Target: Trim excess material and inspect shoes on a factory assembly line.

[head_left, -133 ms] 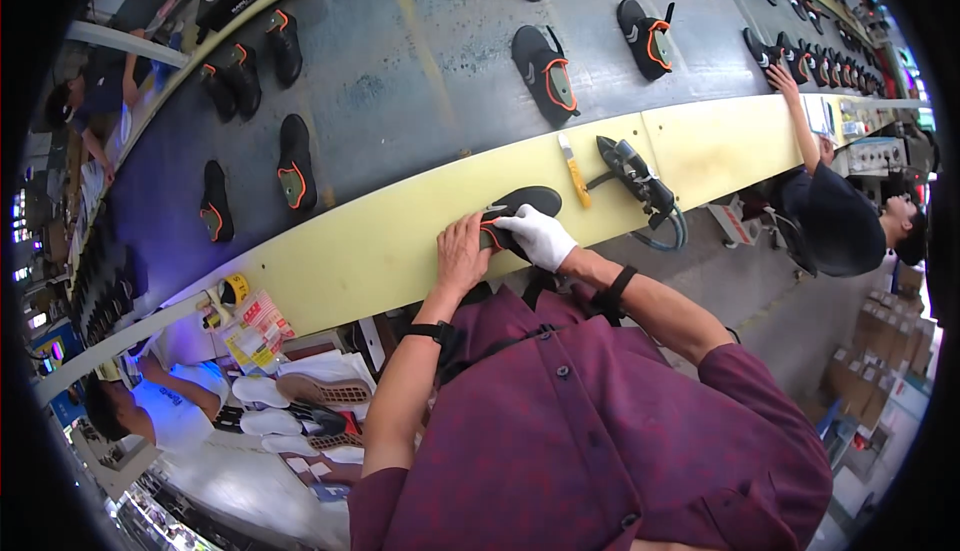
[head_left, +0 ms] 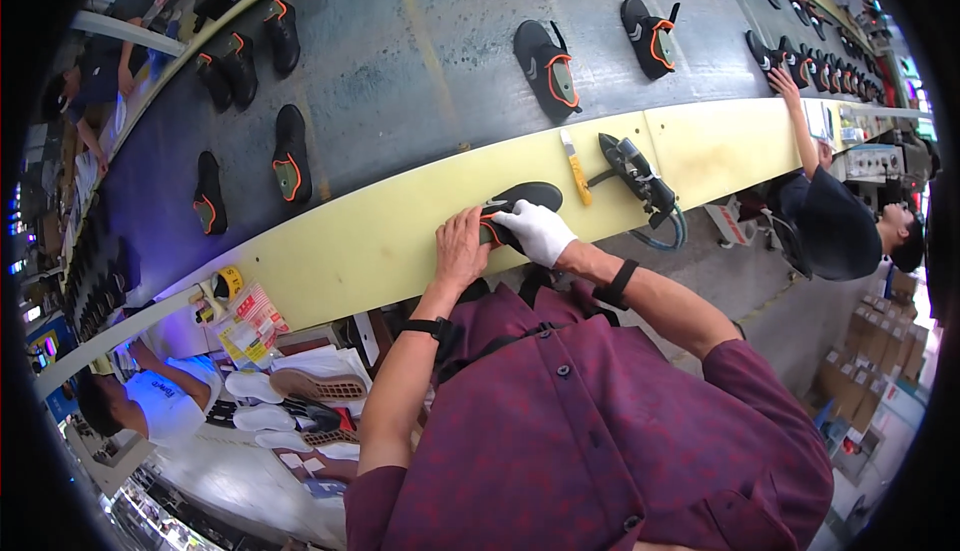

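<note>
A black shoe (head_left: 534, 194) with an orange-edged collar lies on the pale yellow ledge in front of me, toe pointing away to the right. My bare left hand (head_left: 461, 249) is wrapped around its heel end, the fingers lying over the collar. In a white glove, my right hand (head_left: 541, 235) is closed at the shoe's opening, its thumb and fingertips pressed on the upper by the orange edge. Both hands cover much of the heel and opening, so what the fingertips pinch there is partly hidden.
A yellow-handled knife (head_left: 577, 173) and a black hand tool with a hose (head_left: 638, 179) lie on the ledge (head_left: 370, 251) to the right. Beyond runs a grey belt (head_left: 400, 71) bearing several black shoes. Another person's hand (head_left: 784, 83) touches shoes at right. Soles (head_left: 318, 385) sit lower left.
The scene has shifted slightly in view, with the shoes on the left of the belt a little farther up and left. Both my hands keep their hold on the shoe.
</note>
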{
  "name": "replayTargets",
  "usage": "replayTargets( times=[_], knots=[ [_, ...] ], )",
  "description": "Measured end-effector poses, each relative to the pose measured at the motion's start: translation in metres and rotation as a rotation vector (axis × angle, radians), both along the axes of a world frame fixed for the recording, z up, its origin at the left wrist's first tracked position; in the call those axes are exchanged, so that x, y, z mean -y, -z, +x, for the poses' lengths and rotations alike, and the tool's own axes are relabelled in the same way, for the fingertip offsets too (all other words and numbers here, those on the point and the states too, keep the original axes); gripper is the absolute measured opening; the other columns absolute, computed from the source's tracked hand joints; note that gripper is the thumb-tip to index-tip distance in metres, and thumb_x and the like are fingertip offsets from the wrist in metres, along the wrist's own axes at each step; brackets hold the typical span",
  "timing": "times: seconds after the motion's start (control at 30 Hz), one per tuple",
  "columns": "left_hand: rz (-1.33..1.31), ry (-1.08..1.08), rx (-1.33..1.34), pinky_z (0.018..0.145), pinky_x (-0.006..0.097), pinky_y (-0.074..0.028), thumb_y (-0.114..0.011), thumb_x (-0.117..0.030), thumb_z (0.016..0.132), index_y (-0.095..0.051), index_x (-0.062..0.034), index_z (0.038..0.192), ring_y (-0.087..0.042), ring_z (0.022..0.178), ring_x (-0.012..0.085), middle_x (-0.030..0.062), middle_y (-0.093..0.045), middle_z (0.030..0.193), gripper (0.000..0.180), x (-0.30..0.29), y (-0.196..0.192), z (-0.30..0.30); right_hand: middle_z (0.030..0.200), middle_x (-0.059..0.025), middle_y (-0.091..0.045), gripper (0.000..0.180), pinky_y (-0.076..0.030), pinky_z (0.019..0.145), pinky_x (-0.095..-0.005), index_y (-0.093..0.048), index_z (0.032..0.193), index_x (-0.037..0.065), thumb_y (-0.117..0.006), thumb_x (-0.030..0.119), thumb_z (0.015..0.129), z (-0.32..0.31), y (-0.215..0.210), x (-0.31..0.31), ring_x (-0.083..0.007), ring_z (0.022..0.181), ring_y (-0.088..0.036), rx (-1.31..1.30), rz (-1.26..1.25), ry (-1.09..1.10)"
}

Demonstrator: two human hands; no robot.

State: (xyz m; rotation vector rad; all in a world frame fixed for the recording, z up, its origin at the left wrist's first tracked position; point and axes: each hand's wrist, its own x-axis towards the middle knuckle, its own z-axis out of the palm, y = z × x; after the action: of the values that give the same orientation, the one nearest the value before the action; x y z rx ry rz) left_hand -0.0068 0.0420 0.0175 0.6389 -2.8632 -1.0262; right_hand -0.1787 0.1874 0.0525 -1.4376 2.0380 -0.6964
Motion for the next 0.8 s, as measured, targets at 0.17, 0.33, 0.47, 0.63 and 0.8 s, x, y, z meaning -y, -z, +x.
replayTargets(
  times=[0.17,0.33,0.47,0.63,0.8],
  knots=[
    [0.0,-0.004,0.002,0.113,0.052,-0.041,-0.085,-0.016,0.083,-0.048,-0.0049,0.152,-0.055,0.137,0.0391,0.0181,-0.059,0.147,0.079,0.004,0.001,-0.003,0.103,-0.0237,-0.066,0.036,-0.058,0.077,-0.0528,-0.068,0.123,0.008,-0.069,0.005,0.088,-0.005,-0.016,0.012,-0.0456,0.089,-0.07,-0.117,0.081,-0.127],
    [0.045,-0.006,-0.016,0.115,0.051,-0.041,-0.088,-0.026,0.083,-0.05,-0.0038,0.148,-0.057,0.136,0.0391,0.0184,-0.061,0.144,0.079,0.012,-0.002,-0.005,0.101,-0.0229,-0.067,0.035,-0.058,0.077,-0.053,-0.067,0.123,0.011,-0.068,0.005,0.089,-0.01,-0.032,0.014,-0.0449,0.089,-0.071,-0.114,0.036,-0.263],
    [-0.16,-0.029,-0.057,0.111,0.05,-0.04,-0.088,-0.031,0.084,-0.054,-0.002,0.143,-0.058,0.132,0.0362,0.0179,-0.063,0.139,0.074,0.012,-0.011,0.003,0.099,-0.0209,-0.068,0.028,-0.058,0.075,-0.0515,-0.067,0.12,0.013,-0.068,0.009,0.092,-0.02,-0.027,0.032,-0.0431,0.088,-0.072,-0.145,-0.026,-0.47],
    [0.039,-0.301,0.137,0.107,0.048,-0.045,-0.082,-0.034,0.092,-0.063,0.0034,0.126,-0.061,0.127,0.0365,0.0165,-0.067,0.13,0.054,-0.018,-0.062,0.029,0.095,-0.0174,-0.07,0.021,-0.059,0.072,-0.05,-0.066,0.114,0.012,-0.069,0.015,0.094,-0.041,-0.012,0.042,-0.0402,0.084,-0.074,-0.166,-0.001,-0.57],
    [0.78,-0.331,0.412,0.091,0.043,-0.054,-0.063,-0.045,0.105,-0.072,0.0031,0.108,-0.069,0.099,0.0367,0.0173,-0.074,0.103,0.049,-0.043,-0.025,0.011,0.093,-0.0163,-0.075,0.02,-0.061,0.072,-0.0483,-0.066,0.112,0.008,-0.072,0.016,0.094,-0.033,-0.021,0.063,-0.039,0.085,-0.077,-0.153,0.104,-0.678]
  ],
)
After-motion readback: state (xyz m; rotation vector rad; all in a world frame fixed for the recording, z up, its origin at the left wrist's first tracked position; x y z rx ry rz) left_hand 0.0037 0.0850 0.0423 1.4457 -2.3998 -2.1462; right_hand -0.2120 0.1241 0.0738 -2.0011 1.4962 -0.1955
